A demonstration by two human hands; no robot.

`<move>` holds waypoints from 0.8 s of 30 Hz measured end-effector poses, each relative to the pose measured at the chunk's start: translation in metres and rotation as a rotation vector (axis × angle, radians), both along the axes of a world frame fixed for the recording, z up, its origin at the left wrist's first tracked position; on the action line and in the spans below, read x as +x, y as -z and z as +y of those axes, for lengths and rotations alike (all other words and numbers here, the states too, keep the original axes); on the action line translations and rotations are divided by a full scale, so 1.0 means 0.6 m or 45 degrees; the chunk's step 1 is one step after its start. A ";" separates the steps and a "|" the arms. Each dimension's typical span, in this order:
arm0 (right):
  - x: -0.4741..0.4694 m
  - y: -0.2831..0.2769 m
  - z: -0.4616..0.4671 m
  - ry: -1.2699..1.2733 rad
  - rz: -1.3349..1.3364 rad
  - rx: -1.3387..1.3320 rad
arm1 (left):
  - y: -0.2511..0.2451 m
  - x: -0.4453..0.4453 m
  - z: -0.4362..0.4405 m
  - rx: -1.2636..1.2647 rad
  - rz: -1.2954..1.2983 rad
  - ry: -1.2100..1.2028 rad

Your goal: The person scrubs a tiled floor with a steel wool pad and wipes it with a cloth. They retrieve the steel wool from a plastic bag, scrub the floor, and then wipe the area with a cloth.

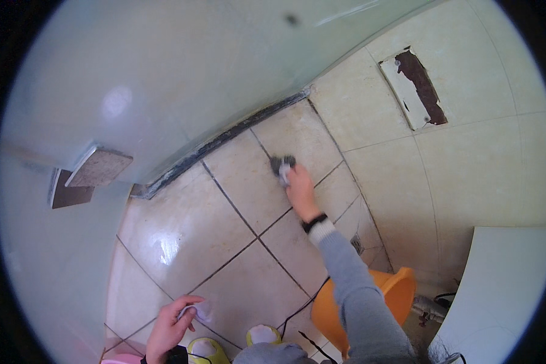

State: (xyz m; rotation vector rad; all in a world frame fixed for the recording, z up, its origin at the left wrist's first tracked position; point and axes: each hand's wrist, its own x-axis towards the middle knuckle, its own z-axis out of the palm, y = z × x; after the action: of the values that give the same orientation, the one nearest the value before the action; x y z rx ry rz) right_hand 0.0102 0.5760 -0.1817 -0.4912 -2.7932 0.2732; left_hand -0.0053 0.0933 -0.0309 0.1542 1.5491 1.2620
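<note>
Out in front of me, my right hand [301, 189] grips a small white-handled brush [284, 169] with dark bristles, blurred in the picture. Its head touches or hovers just over the pale tiled floor [241, 186], close to a dark grout line; which of the two I cannot tell. Lower left, my left hand [170, 321] pinches a thin whitish cloth or wipe [201, 312] between thumb and fingers, above the floor. A black band circles my right wrist.
A dark sill [236, 134] runs below the glass panel [200, 77]. An orange bucket [398, 291] stands by my right arm, near a floor drain [357, 245]. Black cord [300, 310] crosses the floor near my yellow slippers [263, 334]. A damaged plate [414, 88] is on the wall.
</note>
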 end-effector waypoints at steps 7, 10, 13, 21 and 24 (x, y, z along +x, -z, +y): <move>0.032 0.031 0.025 0.264 0.089 -0.020 | -0.008 0.005 0.000 0.043 -0.056 0.008; 0.043 0.037 0.027 -0.059 0.003 0.014 | -0.013 0.009 -0.004 -0.033 -0.032 -0.023; 0.029 0.014 0.030 0.311 0.023 -0.243 | -0.023 0.012 -0.011 -0.183 -0.012 -0.095; 0.045 0.021 0.028 0.218 0.076 -0.407 | -0.033 0.025 -0.017 -0.090 0.003 -0.092; 0.083 0.051 0.071 0.380 -0.077 -0.150 | -0.037 0.028 -0.022 -0.082 0.037 -0.133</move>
State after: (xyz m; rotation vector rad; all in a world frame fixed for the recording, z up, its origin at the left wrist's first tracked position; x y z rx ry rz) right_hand 0.0598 0.6188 -0.2122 -0.9472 -2.7208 0.3615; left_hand 0.0114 0.0800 -0.0086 0.0513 1.6382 1.2942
